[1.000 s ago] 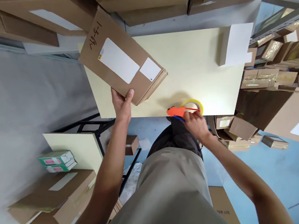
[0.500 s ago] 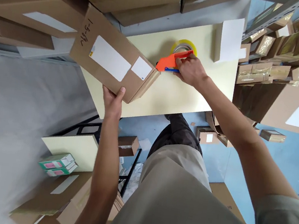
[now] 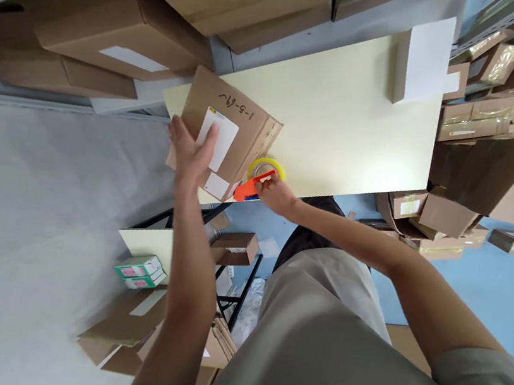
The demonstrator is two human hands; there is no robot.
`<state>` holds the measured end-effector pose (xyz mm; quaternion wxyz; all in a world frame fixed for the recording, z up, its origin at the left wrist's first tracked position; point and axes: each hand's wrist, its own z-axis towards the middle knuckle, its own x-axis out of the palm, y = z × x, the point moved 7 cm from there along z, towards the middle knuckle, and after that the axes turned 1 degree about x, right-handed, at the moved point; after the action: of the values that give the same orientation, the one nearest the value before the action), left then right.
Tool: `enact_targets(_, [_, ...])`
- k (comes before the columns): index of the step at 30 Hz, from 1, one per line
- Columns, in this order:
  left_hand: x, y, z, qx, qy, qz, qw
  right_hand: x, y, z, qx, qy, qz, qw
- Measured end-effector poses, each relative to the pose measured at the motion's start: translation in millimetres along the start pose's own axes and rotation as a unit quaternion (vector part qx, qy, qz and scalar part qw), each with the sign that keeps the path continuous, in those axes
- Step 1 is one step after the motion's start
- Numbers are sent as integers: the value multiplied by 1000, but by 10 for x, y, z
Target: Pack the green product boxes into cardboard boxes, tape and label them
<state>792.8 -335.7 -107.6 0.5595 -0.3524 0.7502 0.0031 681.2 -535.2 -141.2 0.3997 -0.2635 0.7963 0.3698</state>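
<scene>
A brown cardboard box [image 3: 241, 120] with white labels and handwriting lies on the pale yellow table [image 3: 342, 128] near its left corner. My left hand [image 3: 189, 151] rests flat on the box's near left side, fingers spread over a label. My right hand [image 3: 276, 194] grips an orange tape dispenser [image 3: 250, 188] carrying a yellow-rimmed tape roll [image 3: 267, 168], pressed against the box's near right edge.
Large cardboard boxes [image 3: 130, 41] are stacked behind and left of the table. A white-topped box [image 3: 421, 59] sits at the table's far right. Many small taped boxes [image 3: 493, 111] pile up at the right. A lower table [image 3: 147, 244] holds green packets [image 3: 138, 268].
The box has been turned and laid flatter on the table. My left hand shifted from gripping its edge to lying flat on top. My right hand brought the dispenser back to the box's near edge.
</scene>
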Motion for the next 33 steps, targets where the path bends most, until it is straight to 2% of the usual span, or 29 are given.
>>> enact_targets(1, [112,-191,20,-26,-11,13,1000,-12,107,43,5,0,10,1000])
enact_targets(3, [360,-621,49,-25,-26,23,999,-37,262,122,15,2,22,1000])
enact_targets(5, [565,-906,73,-28,-49,34,998,-58,329,183,31,0,35,999])
enact_targets(7, [702,-1012,112,-16,-73,31,997,-56,313,203,47,-2,58,997])
enact_targets(10, [807,-967,200,63,-78,-27,995,6,159,72,56,-5,99,994])
enact_targets(12, [843,-901,256,117,-60,-71,989,98,-62,-177,70,-2,113,991])
enact_targets(14, [882,-849,299,137,-35,-93,986,224,-387,-561,100,12,106,989])
enact_targets(18, [946,-866,296,119,-5,-119,986,354,-1198,-1435,177,15,66,982])
enact_targets(20, [934,-899,250,105,-13,-129,986,310,-1580,-1693,235,-2,49,971])
enact_targets(21, [922,-915,220,101,-16,-132,986,263,-1720,-1728,252,-15,39,967])
enact_targets(23, [891,-937,152,103,-16,-127,986,145,-1891,-1612,266,-42,23,963])
enact_targets(26, [821,-933,49,131,-7,-106,986,-28,-1933,-1138,253,-75,17,964])
enact_targets(30, [710,-869,-109,198,33,-89,976,-141,-1711,-496,170,-62,-7,984])
enact_targets(33, [633,-789,-297,237,72,-42,968,-149,-1426,-257,94,-33,-21,995])
